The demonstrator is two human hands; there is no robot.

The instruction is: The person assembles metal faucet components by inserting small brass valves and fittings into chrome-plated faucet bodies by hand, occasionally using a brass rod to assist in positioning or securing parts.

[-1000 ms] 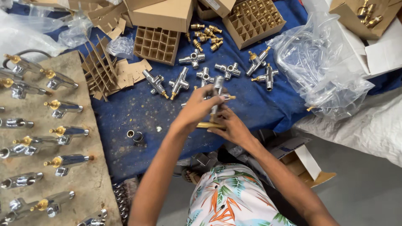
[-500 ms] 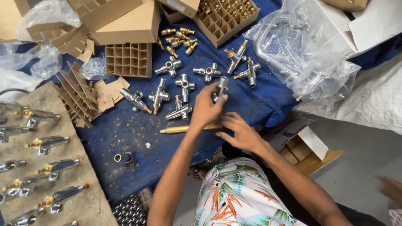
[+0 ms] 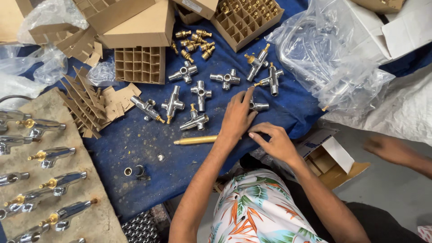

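Note:
My left hand [image 3: 236, 118] lies flat on the blue cloth [image 3: 135, 139], its fingertips touching a small chrome valve body [image 3: 261, 106] that rests on the cloth. My right hand [image 3: 275, 141] sits just right of it near the cloth's front edge, fingers loosely bent, with nothing in it. A brass rod [image 3: 195, 140] lies just left of my left wrist. Several chrome cross-shaped fittings [image 3: 200, 94] are spread beyond my hands, some with brass stems. A cluster of small brass parts [image 3: 193, 42] lies farther back.
Cardboard boxes with divider grids [image 3: 139, 65] [image 3: 247, 18] stand at the back. Crumpled plastic bags [image 3: 333, 58] fill the right. Chrome taps [image 3: 54, 155] line a grey board on the left. Two small rings [image 3: 134, 171] lie near the front. Another person's hand [image 3: 391, 150] reaches in at right.
My left hand has lowered the chrome valve body onto the cloth and flattened over it. My right hand has drawn back toward me. Another person's hand has come in at the right.

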